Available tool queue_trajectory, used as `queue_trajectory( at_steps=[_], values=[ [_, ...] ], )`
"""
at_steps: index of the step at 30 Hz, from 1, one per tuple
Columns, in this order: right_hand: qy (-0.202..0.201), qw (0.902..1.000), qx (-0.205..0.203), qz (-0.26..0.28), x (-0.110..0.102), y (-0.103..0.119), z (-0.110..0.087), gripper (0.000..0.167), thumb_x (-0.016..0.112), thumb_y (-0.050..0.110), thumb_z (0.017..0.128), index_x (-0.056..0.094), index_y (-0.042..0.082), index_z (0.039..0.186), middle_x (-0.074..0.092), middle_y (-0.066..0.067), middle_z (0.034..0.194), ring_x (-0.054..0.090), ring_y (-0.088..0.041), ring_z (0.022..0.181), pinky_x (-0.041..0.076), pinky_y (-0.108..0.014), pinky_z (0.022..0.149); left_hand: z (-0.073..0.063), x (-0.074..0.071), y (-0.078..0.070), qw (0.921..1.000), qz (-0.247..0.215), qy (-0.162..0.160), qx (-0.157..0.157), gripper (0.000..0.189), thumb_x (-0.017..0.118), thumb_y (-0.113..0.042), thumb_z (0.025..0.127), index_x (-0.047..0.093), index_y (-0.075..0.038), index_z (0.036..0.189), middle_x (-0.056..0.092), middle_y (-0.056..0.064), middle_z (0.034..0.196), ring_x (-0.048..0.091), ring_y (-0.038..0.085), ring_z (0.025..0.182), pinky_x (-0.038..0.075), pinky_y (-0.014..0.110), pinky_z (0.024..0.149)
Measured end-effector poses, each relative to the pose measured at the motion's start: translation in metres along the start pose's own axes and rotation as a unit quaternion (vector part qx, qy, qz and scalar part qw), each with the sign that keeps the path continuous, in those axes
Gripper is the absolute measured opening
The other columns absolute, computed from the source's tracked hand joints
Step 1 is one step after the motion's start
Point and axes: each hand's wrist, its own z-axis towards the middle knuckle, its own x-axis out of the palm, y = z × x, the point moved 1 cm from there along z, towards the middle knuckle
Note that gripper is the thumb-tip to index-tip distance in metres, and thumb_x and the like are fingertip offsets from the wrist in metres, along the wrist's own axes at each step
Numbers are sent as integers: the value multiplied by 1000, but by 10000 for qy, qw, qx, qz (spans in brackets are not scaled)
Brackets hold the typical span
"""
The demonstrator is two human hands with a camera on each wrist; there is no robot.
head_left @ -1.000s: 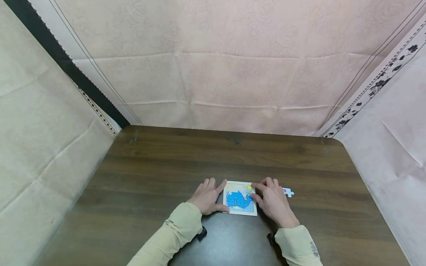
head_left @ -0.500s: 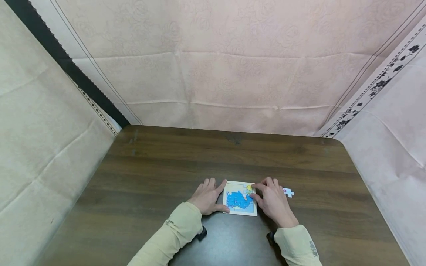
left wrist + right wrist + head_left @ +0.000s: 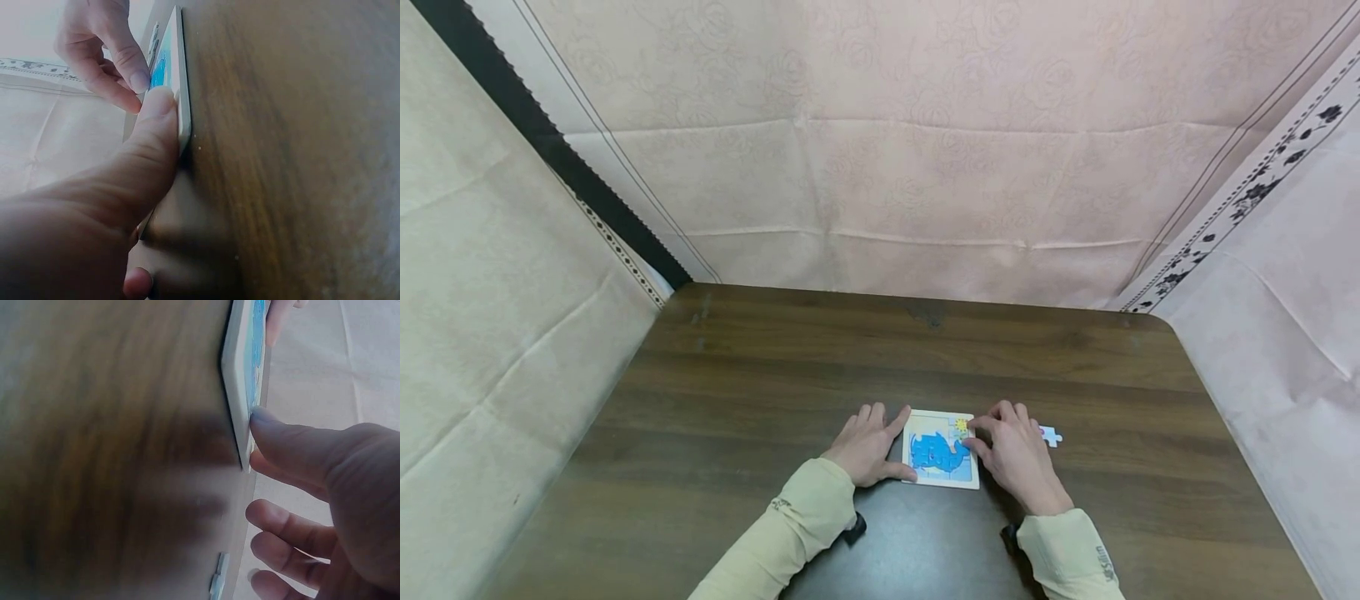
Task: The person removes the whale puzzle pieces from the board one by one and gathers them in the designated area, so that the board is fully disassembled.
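Observation:
A small jigsaw puzzle (image 3: 936, 454) with a blue animal and a yellow sun lies in a pale frame on the table. My left hand (image 3: 867, 446) rests along its left side, thumb and index finger spread straight. In the left wrist view, the left thumb (image 3: 153, 119) presses over the frame's edge. At the right side of the puzzle, my right hand (image 3: 1015, 454) pinches a puzzle piece between thumb and index finger; the piece is mostly hidden. The right wrist view has the right thumb (image 3: 269, 425) against the puzzle's surface, the other fingers loosely bent.
One loose puzzle piece (image 3: 1051, 436), light blue, lies just right of my right hand, partly covered by it. The brown wooden table (image 3: 775, 358) has pale cloth (image 3: 887, 183) hanging behind it and at both sides.
Both hands stay in place at the puzzle. The right fingers shift only very slightly; the rest looks the same.

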Motion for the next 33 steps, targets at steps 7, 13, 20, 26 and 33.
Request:
queue_trajectory(
  at_steps=[7,13,20,26,33],
  values=[
    [38,10000,45,27,1,0,-1,32,82,32,78,77,15,105,57,-7,98,45,-26,91,40,-40,74,-1,0,0,10000,-28,-2,-8,100,61,-74,75,31,-20,154,39,5,99,33,19,89,32,28,73],
    [73,9999,26,139,1,1,-1,27,81,29,80,78,16,103,58,-6,98,45,-26,92,39,-39,75,0,0,0,10000,-67,-4,-23,100,61,-74,75,31,-20,154,40,5,99,33,19,89,32,28,73],
    [52,9999,-31,148,1,2,1,26,82,28,79,78,15,102,58,-6,98,46,-26,92,40,-40,75,1,0,1,9999,-99,-1,-31,99,61,-74,76,32,-20,154,41,5,101,33,19,89,32,28,73],
    [56,9999,100,-6,0,2,1,35,81,32,79,76,12,107,59,-9,101,46,-28,94,42,-43,76,1,0,1,9999,-117,-24,-14,100,62,-74,75,32,-19,154,39,4,98,32,19,87,31,28,72],
    [74,9998,191,-41,-1,3,1,34,80,33,81,76,12,107,59,-9,102,47,-29,95,40,-43,75,1,1,1,9998,-197,-51,45,99,63,-72,76,32,-19,154,35,1,92,30,17,83,29,27,70]
  ],
)
